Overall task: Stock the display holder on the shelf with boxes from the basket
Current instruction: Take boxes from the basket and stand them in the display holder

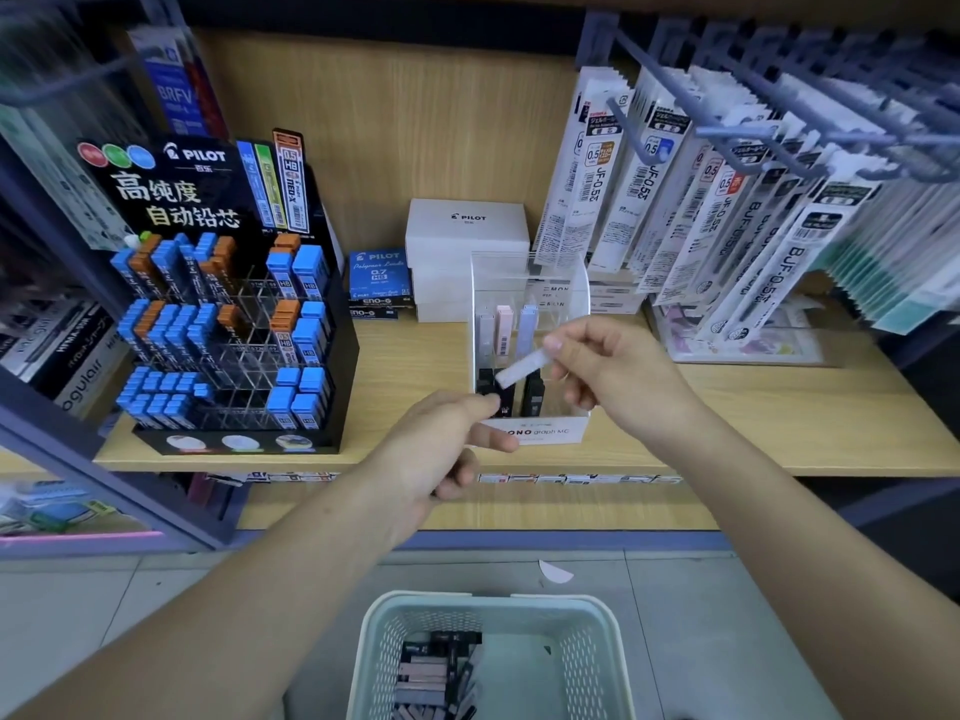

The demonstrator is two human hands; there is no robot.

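A clear acrylic display holder [540, 432] with a white "MONO graph" front stands on the wooden shelf [779, 418]. Pale pink and lavender slim boxes [505, 330] stand in its back row, black ones [532, 392] in front. My right hand [618, 371] pinches the upper end of a pale slim box [522, 367], held slanted in front of the holder. My left hand [441, 444] hovers just below the box's lower end, fingers loosely curled and holding nothing. On the floor below sits a mint basket [374, 641] with several dark and grey boxes [434, 678].
A black Pilot lead display [228, 324] with blue and orange cases fills the shelf's left. White Pilot boxes [467, 226] and a blue lead box [379, 275] sit behind the holder. Refill packs [727, 200] hang on hooks at right.
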